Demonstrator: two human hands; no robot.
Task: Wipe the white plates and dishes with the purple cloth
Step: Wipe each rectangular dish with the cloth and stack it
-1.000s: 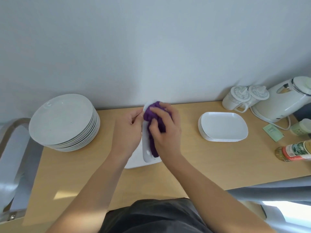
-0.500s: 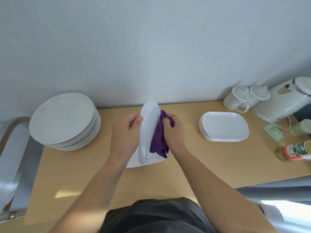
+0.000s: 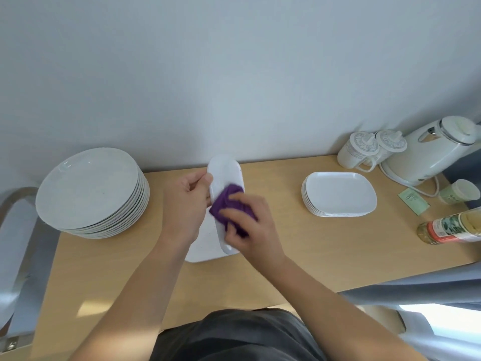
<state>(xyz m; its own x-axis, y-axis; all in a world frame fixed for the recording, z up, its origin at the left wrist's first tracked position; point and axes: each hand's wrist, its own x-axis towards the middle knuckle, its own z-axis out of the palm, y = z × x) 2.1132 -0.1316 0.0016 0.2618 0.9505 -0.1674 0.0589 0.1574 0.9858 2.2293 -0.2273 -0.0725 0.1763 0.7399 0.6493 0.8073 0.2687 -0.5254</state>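
Observation:
My left hand grips a white rectangular dish by its left edge and holds it on edge, tilted, above the table's middle. My right hand presses the bunched purple cloth against the dish's inner face. Under the held dish another white dish lies flat on the table, mostly hidden by my hands. A tall stack of round white plates stands at the left. A lower stack of rectangular white dishes sits at the right.
The wooden table runs along a grey wall. At its back right stand two lidded mugs and a white kettle with its cord. A small jar, a green packet and a lying bottle crowd the right end.
The dish has turned so its inner face shows. My right hand slid the cloth from the dish's top edge, past its right side, down to its middle.

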